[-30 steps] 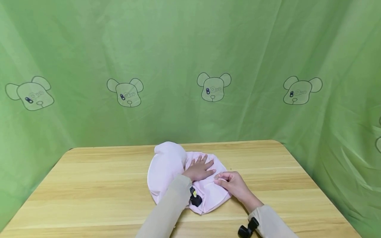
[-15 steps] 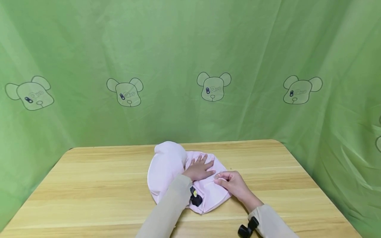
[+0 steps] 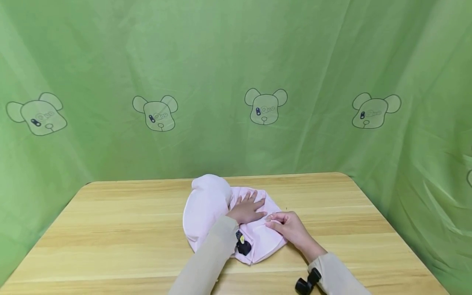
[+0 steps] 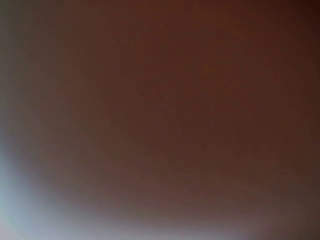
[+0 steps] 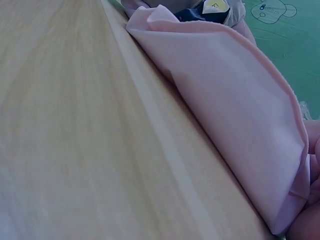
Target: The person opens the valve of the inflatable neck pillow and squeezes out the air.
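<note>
A pale pink cloth item [image 3: 263, 239] lies on the wooden table, flat and creased on its right side. Its left part [image 3: 206, 203] is paler, rounded and raised. My left hand [image 3: 246, 210] rests on the flat part with fingers spread. Just to the right, my right hand [image 3: 289, 227] pinches the cloth near its right edge between thumb and fingers. The right wrist view shows a folded-over pink flap [image 5: 235, 105] with a thicker edge, and a bit of the right hand's fingers [image 5: 312, 175] at its corner. Only a dark blur fills the left wrist view.
The wooden table [image 3: 121, 237] has rounded far corners. Behind it and on both sides hangs a green curtain [image 3: 210, 61] printed with bear heads. A black wrist camera [image 3: 243, 244] sits by the left cuff, another black camera [image 3: 307, 282] by the right.
</note>
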{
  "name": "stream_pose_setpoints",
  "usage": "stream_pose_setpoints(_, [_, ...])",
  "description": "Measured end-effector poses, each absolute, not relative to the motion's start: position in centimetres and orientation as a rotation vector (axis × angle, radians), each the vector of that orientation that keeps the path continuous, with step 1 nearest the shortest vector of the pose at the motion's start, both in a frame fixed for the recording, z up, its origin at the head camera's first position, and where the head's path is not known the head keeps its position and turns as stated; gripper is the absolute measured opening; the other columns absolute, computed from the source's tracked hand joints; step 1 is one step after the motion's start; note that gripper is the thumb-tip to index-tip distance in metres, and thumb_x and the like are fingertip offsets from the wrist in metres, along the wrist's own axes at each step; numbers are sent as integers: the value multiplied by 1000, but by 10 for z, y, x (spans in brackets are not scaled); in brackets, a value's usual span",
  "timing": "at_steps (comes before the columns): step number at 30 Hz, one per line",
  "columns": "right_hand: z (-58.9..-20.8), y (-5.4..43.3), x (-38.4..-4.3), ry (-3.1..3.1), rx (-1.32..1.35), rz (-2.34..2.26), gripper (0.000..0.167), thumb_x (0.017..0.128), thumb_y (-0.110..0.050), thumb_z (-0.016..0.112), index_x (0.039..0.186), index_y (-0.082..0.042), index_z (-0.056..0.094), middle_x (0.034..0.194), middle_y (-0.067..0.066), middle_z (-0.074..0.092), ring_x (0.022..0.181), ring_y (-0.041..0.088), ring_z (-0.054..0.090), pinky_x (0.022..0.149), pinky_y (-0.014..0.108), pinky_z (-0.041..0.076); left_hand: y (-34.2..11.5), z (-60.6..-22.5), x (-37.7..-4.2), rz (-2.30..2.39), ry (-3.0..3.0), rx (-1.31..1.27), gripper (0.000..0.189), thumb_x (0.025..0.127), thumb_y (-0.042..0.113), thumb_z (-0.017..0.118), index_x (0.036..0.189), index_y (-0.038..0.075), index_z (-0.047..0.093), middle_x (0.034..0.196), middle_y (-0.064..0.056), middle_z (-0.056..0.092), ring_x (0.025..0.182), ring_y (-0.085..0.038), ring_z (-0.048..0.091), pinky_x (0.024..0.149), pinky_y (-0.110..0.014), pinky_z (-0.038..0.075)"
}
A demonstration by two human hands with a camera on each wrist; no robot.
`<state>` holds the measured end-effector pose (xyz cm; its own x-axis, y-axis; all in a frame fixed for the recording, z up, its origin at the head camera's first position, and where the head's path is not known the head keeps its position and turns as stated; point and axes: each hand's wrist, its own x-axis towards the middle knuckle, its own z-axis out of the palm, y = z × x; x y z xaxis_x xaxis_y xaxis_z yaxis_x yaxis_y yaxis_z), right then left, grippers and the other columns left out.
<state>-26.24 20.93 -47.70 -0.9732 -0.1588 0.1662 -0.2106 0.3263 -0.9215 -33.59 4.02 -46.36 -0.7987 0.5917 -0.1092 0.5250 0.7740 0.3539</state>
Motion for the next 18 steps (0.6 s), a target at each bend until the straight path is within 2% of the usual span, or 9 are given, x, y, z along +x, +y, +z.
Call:
stream_pose_setpoints(8, [-478,210,-263,-2503,367,1769,13,81,-1,71,88,10,70,76,-4,68,67,1,54,56,17,44,39,-463,-338,583,2716,862,56,97,44,43,147,21,35,157,-12,14,144,-33,8,115,-53,6])
stream_pose_setpoints(13, [-479,210,-263,-2502,366,1779,14,81,-2,71,89,9,70,80,1,70,71,2,57,61,17,47,37,-461,-337,770,2682,827,55,94,41,50,143,17,42,154,-13,25,143,-33,14,115,-53,8])
stream_pose_setpoints(18, [-479,210,-262,-2506,361,1786,15,80,-2,71,90,9,70,84,9,71,75,2,59,65,17,48,28,-447,-330,876,2679,827,52,93,37,54,139,12,48,147,-11,40,140,-35,22,115,-50,15])
